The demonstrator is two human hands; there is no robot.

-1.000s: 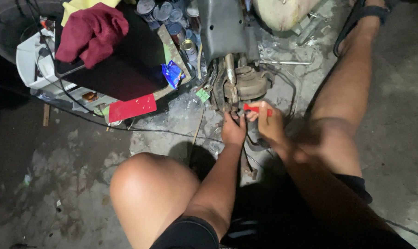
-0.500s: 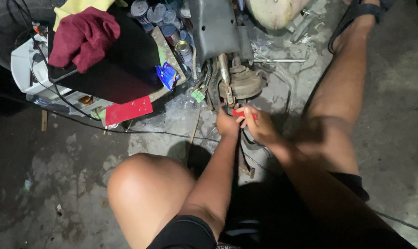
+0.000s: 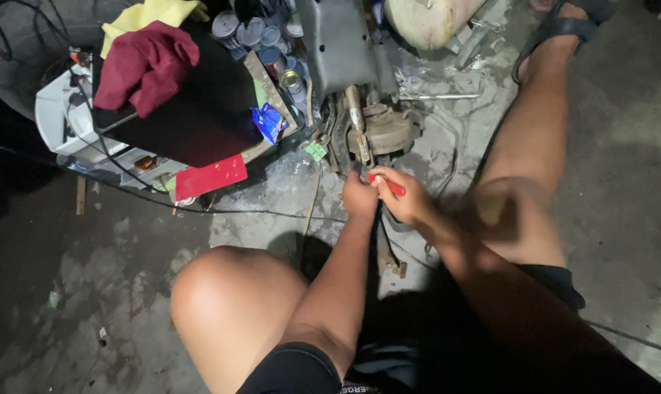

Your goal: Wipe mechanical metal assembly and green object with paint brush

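Observation:
I sit on a concrete floor with my knees apart. My right hand (image 3: 407, 198) grips a red-handled tool (image 3: 390, 185), its tip pointing toward a dirty metal engine part (image 3: 378, 131) on the floor. My left hand (image 3: 359, 197) is curled right beside it, fingers pressed at the base of that part; what it holds is hidden. Both hands touch each other just below the metal part.
A black box (image 3: 199, 109) with a maroon cloth (image 3: 144, 66) and a yellow cloth (image 3: 155, 13) stands to the left. Several cans (image 3: 261, 36), a red card (image 3: 210, 177), a blue wrapper (image 3: 270, 121) and black cables (image 3: 272, 214) lie nearby. My sandalled foot (image 3: 564, 29) rests at upper right.
The view has shifted slightly; my hands stay together at the metal part, with the red-handled tool now angled a little lower in my right hand.

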